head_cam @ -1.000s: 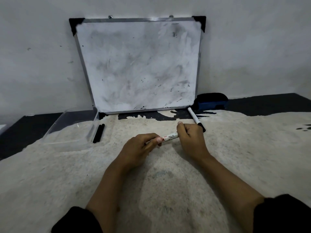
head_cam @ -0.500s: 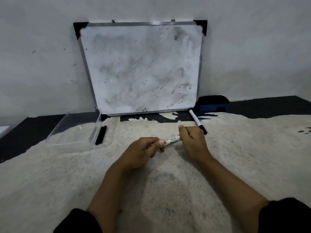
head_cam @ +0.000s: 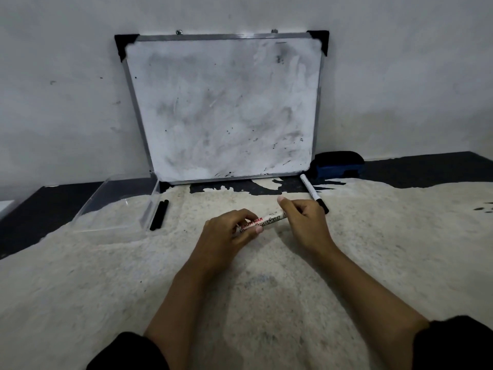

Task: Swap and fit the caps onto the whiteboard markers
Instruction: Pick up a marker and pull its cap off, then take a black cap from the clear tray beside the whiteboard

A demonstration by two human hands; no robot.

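Both hands clamp one white marker at frame centre — left hand on its lower-left end, right hand on the upper-right (cap end hidden) — so any pull runs along that diagonal.

I see a dark floor partly covered by a pale, shaggy rug. On the rug lie a clear plastic tray, a black marker just beside its right wall, and a slim white marker. A smudged whiteboard and a dark eraser stand on the floor at the wall.
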